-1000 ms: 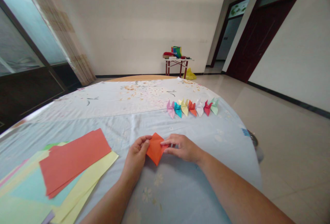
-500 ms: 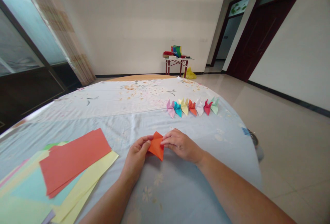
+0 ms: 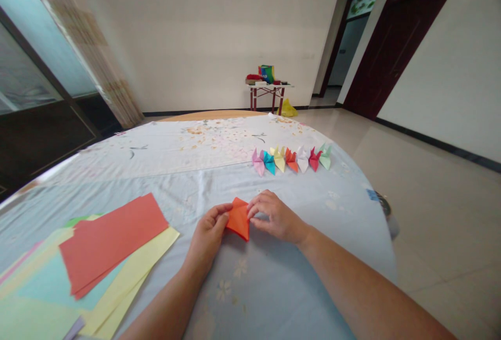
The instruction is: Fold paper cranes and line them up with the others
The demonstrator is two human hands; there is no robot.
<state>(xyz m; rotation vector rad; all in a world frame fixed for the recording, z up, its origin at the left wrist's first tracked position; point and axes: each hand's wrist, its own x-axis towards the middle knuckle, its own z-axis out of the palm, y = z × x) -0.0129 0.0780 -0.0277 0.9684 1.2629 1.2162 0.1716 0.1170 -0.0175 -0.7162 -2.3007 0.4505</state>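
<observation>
A piece of orange folded paper (image 3: pixel 238 220) is held just above the cloth in front of me, its lower point facing me. My left hand (image 3: pixel 211 227) pinches its left edge between thumb and fingers. At the right edge, my right hand (image 3: pixel 276 217) has its thumb and fingertips close together on the paper, with a small gap showing behind them. Beyond my hands stands a row of several folded paper cranes (image 3: pixel 291 160) in pink, blue, yellow, orange, white, red and pale green.
Red paper sheets (image 3: pixel 117 241) lie at the left on a spread of yellow, blue and green sheets (image 3: pixel 129 282). A floral tablecloth (image 3: pixel 219 188) covers the round table. Against the far wall stands a small table (image 3: pixel 268 87) with a colourful bag (image 3: pixel 266 73).
The right thumb and fingers have opened slightly at the paper's edge. The left hand keeps its grip. The whole view has shifted a little.
</observation>
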